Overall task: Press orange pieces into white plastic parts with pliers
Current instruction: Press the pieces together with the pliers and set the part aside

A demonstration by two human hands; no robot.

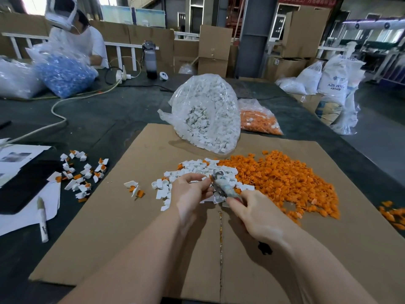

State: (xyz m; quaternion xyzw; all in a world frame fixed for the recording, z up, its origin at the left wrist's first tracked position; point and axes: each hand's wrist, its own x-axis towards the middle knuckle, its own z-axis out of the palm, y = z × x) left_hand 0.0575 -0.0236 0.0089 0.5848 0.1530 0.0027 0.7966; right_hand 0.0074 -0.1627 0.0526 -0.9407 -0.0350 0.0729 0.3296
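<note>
My left hand (192, 189) curls over whatever it pinches, so I cannot identify that piece. The pliers (223, 186) are blurred; my right hand (258, 213) hides their handles, and how the jaws stand is unreadable. Both forearms run off the near edge. At far left, the sheet of papers (22, 156) is cropped, its print too small to read.
</note>
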